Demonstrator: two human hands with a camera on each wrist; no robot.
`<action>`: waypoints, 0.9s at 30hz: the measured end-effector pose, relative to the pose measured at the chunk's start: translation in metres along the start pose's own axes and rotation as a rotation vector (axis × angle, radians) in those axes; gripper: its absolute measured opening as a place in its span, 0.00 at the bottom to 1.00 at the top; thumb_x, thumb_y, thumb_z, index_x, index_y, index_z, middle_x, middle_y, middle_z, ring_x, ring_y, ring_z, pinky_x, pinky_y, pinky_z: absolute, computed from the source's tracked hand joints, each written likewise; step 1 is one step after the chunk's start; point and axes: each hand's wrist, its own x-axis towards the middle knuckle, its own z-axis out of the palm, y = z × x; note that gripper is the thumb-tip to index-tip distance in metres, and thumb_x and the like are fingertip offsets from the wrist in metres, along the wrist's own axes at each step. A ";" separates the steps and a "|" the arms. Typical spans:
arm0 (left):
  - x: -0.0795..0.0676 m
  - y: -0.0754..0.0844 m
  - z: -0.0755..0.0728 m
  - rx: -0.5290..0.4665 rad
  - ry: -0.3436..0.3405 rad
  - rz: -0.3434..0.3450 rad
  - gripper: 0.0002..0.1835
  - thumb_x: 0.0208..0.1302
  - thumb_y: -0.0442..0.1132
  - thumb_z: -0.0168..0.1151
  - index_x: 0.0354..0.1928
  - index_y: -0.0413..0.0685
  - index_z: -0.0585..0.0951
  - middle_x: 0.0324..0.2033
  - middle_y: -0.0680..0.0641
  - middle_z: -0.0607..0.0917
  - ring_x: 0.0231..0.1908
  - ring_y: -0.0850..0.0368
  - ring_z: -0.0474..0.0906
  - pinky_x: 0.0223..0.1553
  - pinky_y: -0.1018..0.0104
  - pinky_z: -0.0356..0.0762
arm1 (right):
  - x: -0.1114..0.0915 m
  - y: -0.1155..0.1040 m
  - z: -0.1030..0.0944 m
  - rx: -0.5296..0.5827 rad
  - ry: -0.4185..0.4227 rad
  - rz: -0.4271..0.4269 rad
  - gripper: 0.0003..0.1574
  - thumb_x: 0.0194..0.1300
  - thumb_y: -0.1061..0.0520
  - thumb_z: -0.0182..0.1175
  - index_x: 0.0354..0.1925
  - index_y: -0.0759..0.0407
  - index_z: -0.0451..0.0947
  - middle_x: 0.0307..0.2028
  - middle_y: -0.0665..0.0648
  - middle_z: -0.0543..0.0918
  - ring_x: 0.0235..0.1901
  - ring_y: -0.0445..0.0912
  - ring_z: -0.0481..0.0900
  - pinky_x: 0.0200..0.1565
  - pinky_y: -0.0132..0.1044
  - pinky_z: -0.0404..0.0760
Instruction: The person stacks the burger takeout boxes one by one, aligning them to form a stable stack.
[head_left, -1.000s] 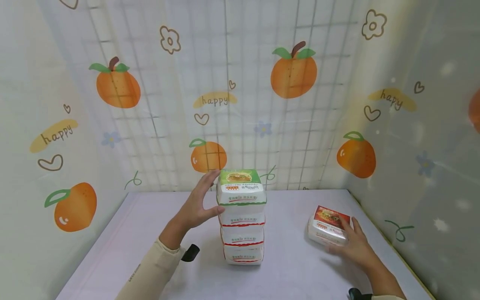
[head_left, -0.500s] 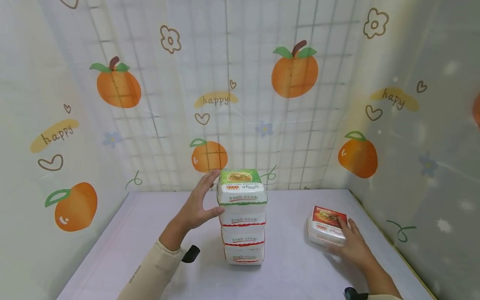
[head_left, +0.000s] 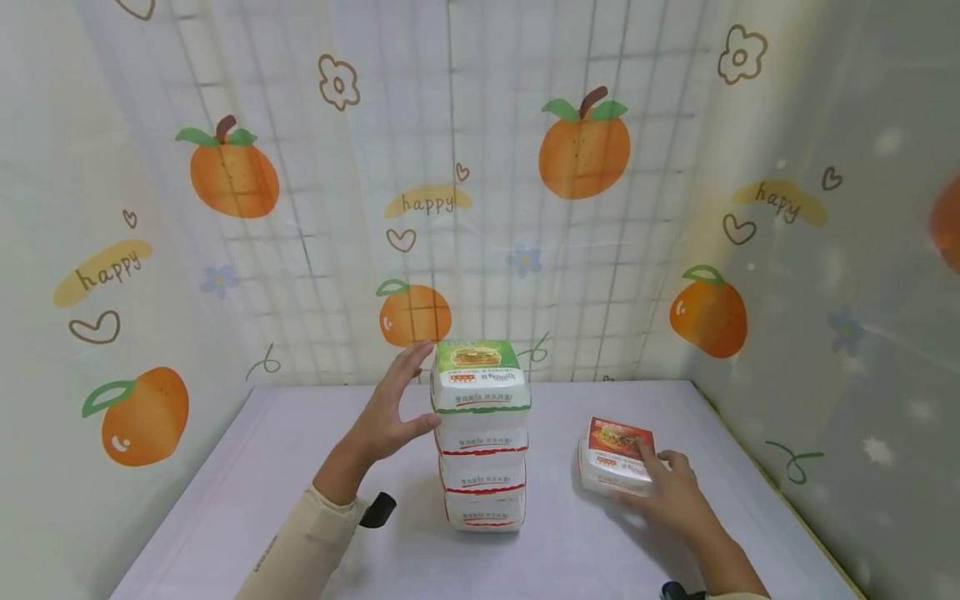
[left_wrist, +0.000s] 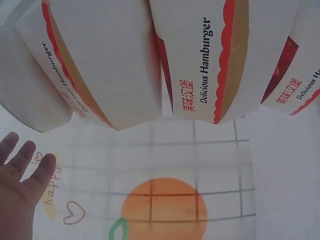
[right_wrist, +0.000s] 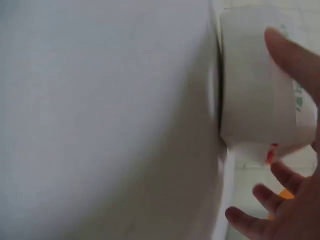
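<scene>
Right of the four-high stack of white paper burger boxes (head_left: 481,442), bare table between, right hand (head_left: 670,498) grips a red-topped white paper burger box (head_left: 613,457). Left hand (head_left: 390,410), fingers spread, flanks the stack.

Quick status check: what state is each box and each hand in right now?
Stack of burger boxes: four high, upright, all closed.
Green-topped box: closed, on top of the stack.
Red-topped box: closed, on the table, apart from the stack.
Left hand: fingers straight, against the stack's side.
Right hand: grips the red-topped box.
</scene>
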 end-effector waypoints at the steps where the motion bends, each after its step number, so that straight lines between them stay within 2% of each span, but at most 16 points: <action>1: 0.000 0.001 -0.001 0.001 0.001 0.001 0.52 0.57 0.71 0.57 0.75 0.49 0.56 0.73 0.54 0.55 0.72 0.53 0.48 0.63 0.44 0.61 | 0.000 -0.004 0.000 -0.006 -0.010 -0.003 0.78 0.44 0.23 0.67 0.77 0.57 0.42 0.58 0.77 0.55 0.56 0.71 0.59 0.49 0.68 0.68; 6: -0.002 0.002 -0.003 0.003 0.004 -0.001 0.49 0.57 0.70 0.57 0.76 0.56 0.55 0.73 0.54 0.55 0.72 0.53 0.48 0.64 0.45 0.61 | 0.000 -0.016 -0.003 -0.031 -0.057 -0.015 0.77 0.40 0.28 0.73 0.76 0.57 0.47 0.56 0.72 0.63 0.54 0.66 0.63 0.49 0.65 0.71; 12: -0.003 0.004 -0.006 0.017 0.007 -0.002 0.50 0.58 0.69 0.58 0.75 0.50 0.56 0.73 0.54 0.55 0.71 0.53 0.49 0.64 0.45 0.61 | -0.002 -0.021 -0.003 -0.032 -0.053 -0.037 0.74 0.41 0.33 0.76 0.76 0.58 0.51 0.56 0.73 0.64 0.55 0.68 0.65 0.51 0.66 0.70; 16: -0.004 0.003 -0.008 0.018 0.010 -0.003 0.50 0.58 0.70 0.57 0.76 0.54 0.55 0.73 0.53 0.55 0.71 0.53 0.50 0.64 0.45 0.60 | -0.003 -0.025 0.002 -0.014 -0.001 -0.038 0.73 0.44 0.29 0.72 0.76 0.58 0.50 0.57 0.73 0.59 0.56 0.68 0.62 0.49 0.67 0.70; 21: -0.004 0.002 -0.010 0.020 0.014 -0.001 0.48 0.58 0.71 0.56 0.76 0.60 0.55 0.73 0.54 0.55 0.71 0.53 0.50 0.64 0.46 0.61 | 0.003 -0.031 0.011 -0.001 0.011 -0.010 0.77 0.45 0.24 0.68 0.77 0.55 0.41 0.62 0.76 0.49 0.59 0.75 0.56 0.49 0.72 0.67; 25: -0.004 0.002 -0.011 0.018 0.007 0.001 0.48 0.58 0.71 0.56 0.76 0.60 0.55 0.73 0.53 0.55 0.71 0.53 0.50 0.64 0.46 0.61 | 0.014 -0.032 0.017 -0.014 0.015 -0.003 0.80 0.43 0.23 0.68 0.77 0.54 0.38 0.68 0.78 0.39 0.62 0.79 0.51 0.50 0.75 0.64; 27: -0.003 0.002 -0.012 0.020 0.005 0.002 0.49 0.58 0.71 0.56 0.76 0.56 0.55 0.73 0.51 0.55 0.71 0.52 0.51 0.64 0.45 0.61 | 0.020 -0.031 0.018 -0.025 0.019 -0.014 0.81 0.41 0.24 0.70 0.77 0.57 0.38 0.69 0.78 0.35 0.62 0.80 0.48 0.51 0.76 0.62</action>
